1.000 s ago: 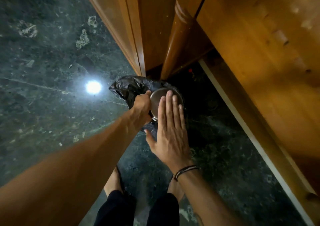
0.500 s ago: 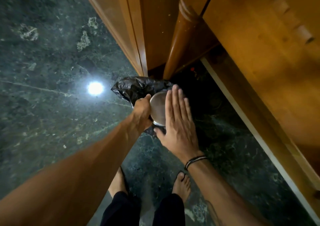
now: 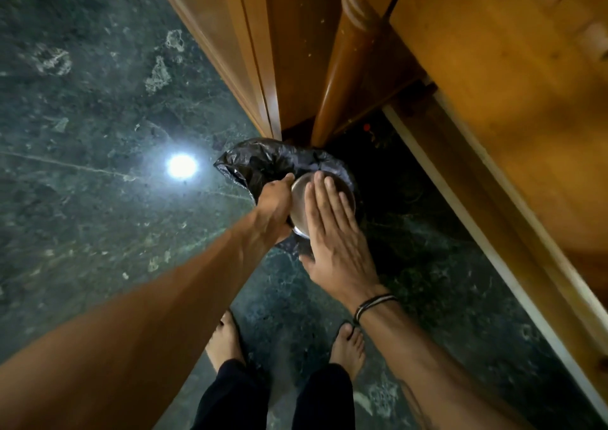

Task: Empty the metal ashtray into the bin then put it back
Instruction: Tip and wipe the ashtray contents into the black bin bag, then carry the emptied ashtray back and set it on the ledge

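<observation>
The round metal ashtray (image 3: pixel 298 196) is turned bottom-up over the bin (image 3: pixel 263 161), which is lined with a black plastic bag and stands on the floor. My left hand (image 3: pixel 273 204) grips the ashtray's left rim. Flat and with fingers together, my right hand (image 3: pixel 332 232) lies on the ashtray's underside and hides most of it. What is inside the ashtray and the bin cannot be seen.
Wooden furniture (image 3: pixel 493 84) with a turned leg (image 3: pixel 342 77) stands just behind and to the right of the bin. The floor is dark green marble (image 3: pixel 82 116) with a bright lamp reflection (image 3: pixel 181 166). My bare feet (image 3: pixel 223 340) stand just below the bin.
My right hand's fingers have moved further across the upturned ashtray. My left hand keeps its grip on the rim over the bin.
</observation>
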